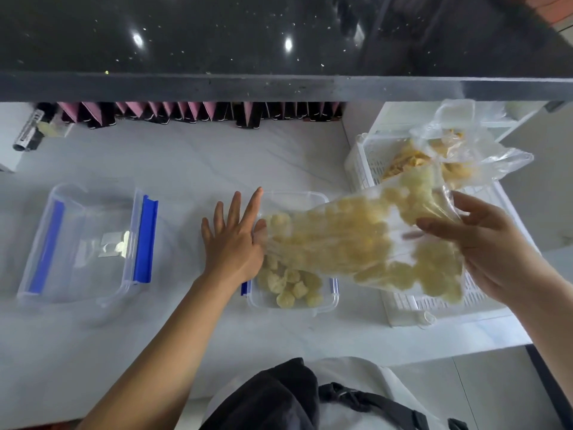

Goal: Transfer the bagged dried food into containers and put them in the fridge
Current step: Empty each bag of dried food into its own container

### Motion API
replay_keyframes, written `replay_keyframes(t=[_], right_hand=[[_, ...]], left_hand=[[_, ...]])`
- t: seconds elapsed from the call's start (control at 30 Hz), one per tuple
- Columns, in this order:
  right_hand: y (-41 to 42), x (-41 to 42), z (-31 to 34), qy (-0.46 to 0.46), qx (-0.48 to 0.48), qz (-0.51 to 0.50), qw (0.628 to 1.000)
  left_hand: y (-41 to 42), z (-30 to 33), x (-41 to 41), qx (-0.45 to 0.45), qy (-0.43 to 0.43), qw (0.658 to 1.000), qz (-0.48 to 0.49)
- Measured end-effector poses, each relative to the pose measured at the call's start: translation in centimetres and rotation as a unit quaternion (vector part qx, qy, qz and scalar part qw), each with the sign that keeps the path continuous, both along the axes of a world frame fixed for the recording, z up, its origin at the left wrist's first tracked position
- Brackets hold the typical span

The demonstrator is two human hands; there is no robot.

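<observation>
R hand (483, 243) grips the upper end of a clear bag of pale yellow dried food (366, 243), fingers curled round the plastic, bag tilted w/ its mouth down over the open container (330, 301). L hand (232, 243) has fingers spread straight, resting at the container's left rim by the bag mouth. Several pieces already lie in the container. Its blue-clipped lid (86, 243) lies well to the left on the white counter (186, 169). A 2nd bag (449, 156) sits in the white basket (366, 156) at right.
</observation>
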State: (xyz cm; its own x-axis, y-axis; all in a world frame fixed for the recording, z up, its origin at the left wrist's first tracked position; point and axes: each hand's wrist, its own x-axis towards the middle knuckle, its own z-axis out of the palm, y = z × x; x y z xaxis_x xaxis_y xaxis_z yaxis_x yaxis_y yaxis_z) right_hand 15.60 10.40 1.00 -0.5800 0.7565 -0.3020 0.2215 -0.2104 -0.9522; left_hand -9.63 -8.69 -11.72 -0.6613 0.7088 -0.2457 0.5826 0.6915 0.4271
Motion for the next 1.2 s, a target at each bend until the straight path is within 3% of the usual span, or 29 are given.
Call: replay_keyframes(t=[0.47,0.73,0.8,0.97,1.07,1.2], right_hand=[[-0.8,-2.9,2.1,0.018,0.062,0.058,0.996],[-1.3,-4.9,2.7,0.015,0.129,0.107,0.986],[-1.4,-5.3,2.7,0.012,0.142,0.103,0.984],[-2.2,-6.7,3.3,-0.014,0.184,0.150,0.971],[-3.1,-7.6,3.7,-0.048,0.240,0.195,0.950],[-3.3,-7.9,4.3,-0.077,0.291,0.200,0.933]], left_hand=[[-0.5,0.6,0.5,-0.003,0.040,0.999,-0.031],[-1.9,4.2,-1.0,0.024,-0.077,0.992,-0.092],[-2.2,6.1,-1.9,0.047,-0.156,0.978,-0.132],[-0.2,10.8,-1.8,0.284,-0.305,0.901,-0.125],[2.4,12.4,-1.1,0.327,-0.359,0.862,-0.145],[4.9,12.6,-0.8,0.369,-0.357,0.851,-0.113]])
